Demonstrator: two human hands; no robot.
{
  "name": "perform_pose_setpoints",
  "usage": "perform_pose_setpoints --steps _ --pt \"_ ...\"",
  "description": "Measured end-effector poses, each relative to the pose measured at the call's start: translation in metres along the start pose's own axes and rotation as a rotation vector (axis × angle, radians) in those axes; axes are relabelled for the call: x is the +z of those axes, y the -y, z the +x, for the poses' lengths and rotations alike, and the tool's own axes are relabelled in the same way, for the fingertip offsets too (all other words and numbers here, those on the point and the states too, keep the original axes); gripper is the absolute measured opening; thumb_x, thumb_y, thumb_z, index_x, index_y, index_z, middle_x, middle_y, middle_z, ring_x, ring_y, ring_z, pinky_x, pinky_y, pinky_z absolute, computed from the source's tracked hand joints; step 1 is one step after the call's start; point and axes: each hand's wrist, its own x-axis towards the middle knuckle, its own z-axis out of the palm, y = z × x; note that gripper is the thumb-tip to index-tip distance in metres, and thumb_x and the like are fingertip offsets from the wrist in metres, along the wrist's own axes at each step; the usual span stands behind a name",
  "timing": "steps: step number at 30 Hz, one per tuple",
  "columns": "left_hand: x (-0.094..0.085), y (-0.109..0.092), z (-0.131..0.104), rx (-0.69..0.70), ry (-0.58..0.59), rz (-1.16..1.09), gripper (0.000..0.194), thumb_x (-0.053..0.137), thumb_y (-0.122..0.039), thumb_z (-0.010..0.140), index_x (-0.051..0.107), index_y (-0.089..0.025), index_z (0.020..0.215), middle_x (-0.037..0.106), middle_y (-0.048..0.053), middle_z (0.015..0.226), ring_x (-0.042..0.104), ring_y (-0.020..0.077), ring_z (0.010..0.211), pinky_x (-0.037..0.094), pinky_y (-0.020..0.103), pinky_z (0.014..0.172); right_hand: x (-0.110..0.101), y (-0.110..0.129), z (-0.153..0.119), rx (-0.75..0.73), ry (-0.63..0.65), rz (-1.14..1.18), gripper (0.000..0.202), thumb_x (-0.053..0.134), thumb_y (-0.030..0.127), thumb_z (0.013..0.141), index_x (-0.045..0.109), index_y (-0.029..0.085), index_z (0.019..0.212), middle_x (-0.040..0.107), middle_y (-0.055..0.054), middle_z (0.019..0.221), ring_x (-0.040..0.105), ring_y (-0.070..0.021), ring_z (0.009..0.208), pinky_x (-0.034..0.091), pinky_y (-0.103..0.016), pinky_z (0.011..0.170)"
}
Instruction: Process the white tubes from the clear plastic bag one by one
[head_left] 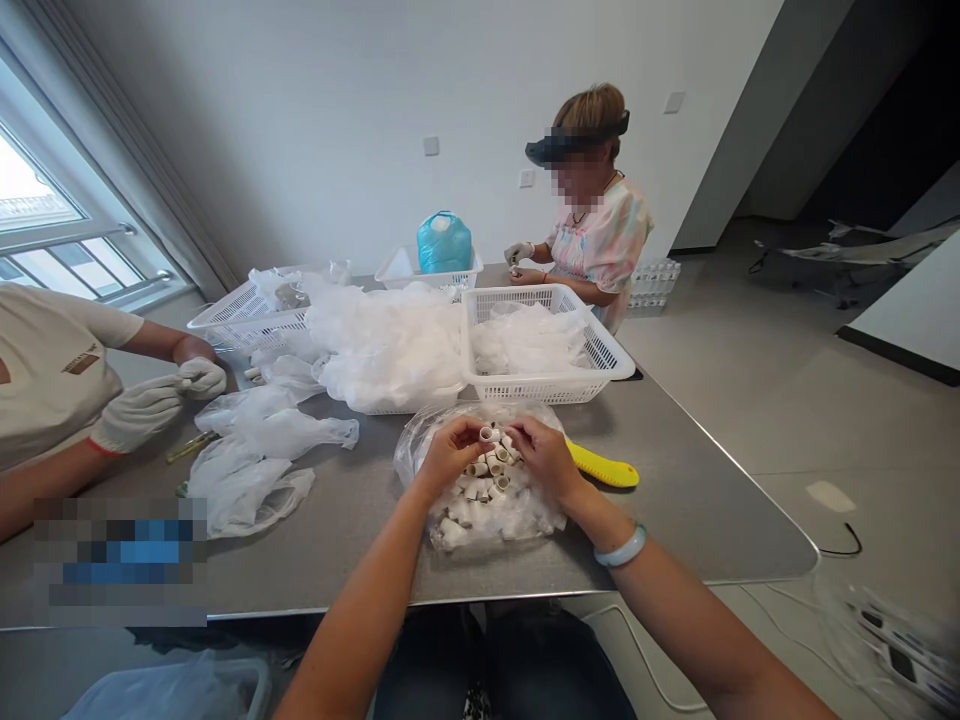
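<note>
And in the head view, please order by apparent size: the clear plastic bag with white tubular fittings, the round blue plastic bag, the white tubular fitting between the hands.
Largest: clear plastic bag
Then: blue plastic bag
Smallest: white tubular fitting

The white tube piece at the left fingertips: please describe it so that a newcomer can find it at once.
On the grey table, before the wearer, lies a clear plastic bag of white pieces. Over it, the left hand pinches the white tube piece, round opening showing. Its neighbours lie heaped; this one is held.
</note>
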Motion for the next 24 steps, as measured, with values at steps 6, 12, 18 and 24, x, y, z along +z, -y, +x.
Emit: perform_pose_setpoints --steps 6,12,18,24 --pt "0.000 0.000 0.000 0.063 0.019 0.061 0.026 0.073 -0.032 0.067 0.063 -0.015 0.084 0.065 0.005 0.081 0.061 0.0161 0.075 0.051 0.030 0.070 -0.007 0.013 0.000 -0.198 0.013 0.030 0.018 0.041 0.026 0.090 0.054 0.023 0.102 0.063 -0.006 0.092 0.059 -0.0186 0.084 0.048 -0.033 0.075" --pt "0.000 0.002 0.000 0.111 0.000 0.106 0.024 0.071 -0.033 0.069 0.063 -0.016 0.083 0.063 0.002 0.073 0.058 0.0133 0.068 0.049 0.026 0.063 -0.004 0.014 -0.001 -0.267 0.042 0.049 0.019 0.044 0.026 0.089 0.053 0.025 0.106 0.058 -0.007 0.098 0.057 -0.0193 0.092 0.049 -0.035 0.078" --pt "0.001 0.000 -0.001 0.167 0.038 0.202 0.021 0.068 -0.031 0.072 0.064 -0.016 0.086 0.064 0.004 0.076 0.059 0.0150 0.071 0.049 0.027 0.066 -0.004 0.016 0.000 -0.318 0.037 0.037 0.017 0.044 0.025 0.090 0.057 0.027 0.101 0.055 -0.007 0.099 0.055 -0.0180 0.090 0.049 -0.034 0.078" --pt "0.004 -0.002 -0.003 0.348 -0.027 0.406 0.019 0.063 -0.027 0.077 0.067 -0.018 0.094 0.064 0.008 0.089 0.060 0.0166 0.078 0.049 0.026 0.064 -0.001 0.016 0.001 -0.221 0.098 0.088 0.022 0.042 0.029 0.090 0.062 0.022 0.092 0.055 -0.010 0.108 0.053 -0.0208 0.101 0.046 -0.039 0.087"
